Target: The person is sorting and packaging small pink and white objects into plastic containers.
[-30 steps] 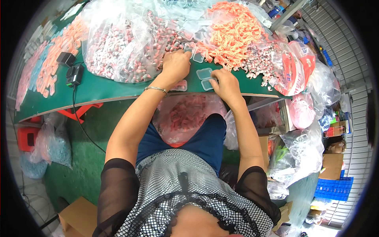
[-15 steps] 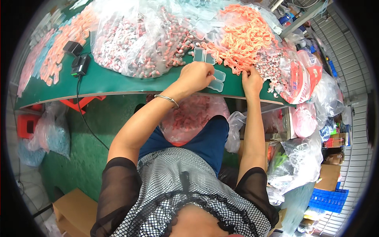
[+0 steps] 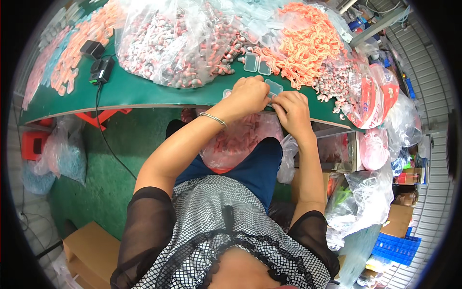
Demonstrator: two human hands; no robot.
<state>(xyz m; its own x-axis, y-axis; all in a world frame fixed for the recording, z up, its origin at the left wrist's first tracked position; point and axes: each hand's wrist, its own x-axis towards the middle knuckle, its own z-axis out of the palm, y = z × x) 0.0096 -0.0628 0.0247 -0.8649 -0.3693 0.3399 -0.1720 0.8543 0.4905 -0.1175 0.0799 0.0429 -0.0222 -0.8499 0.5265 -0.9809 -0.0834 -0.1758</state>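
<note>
My left hand (image 3: 250, 95) and my right hand (image 3: 292, 110) meet at the front edge of the green table, fingers bent and pinched together. Between and behind them lies a small clear plastic case (image 3: 274, 87), its lid open and partly covered by my fingers. Whatever the fingertips hold is too small or hidden to make out. Beyond my left hand a second open clear case (image 3: 256, 63) rests on the table. Part of another clear piece (image 3: 227, 93) shows beside my left wrist. Past my right hand lies a heap of orange cords (image 3: 308, 45).
A big clear bag (image 3: 168, 53) of grey-and-pink small parts stands at the back. Loose parts (image 3: 332, 84) spill by a red-and-white bag (image 3: 375, 101) on the right. Orange strips (image 3: 91, 41) and a black device with a cable (image 3: 101, 70) lie left. A pink bag (image 3: 236, 144) sits under the table edge.
My right hand has moved left from the edge of the orange cords to meet my left hand at the clear case. The left hand has shifted slightly.
</note>
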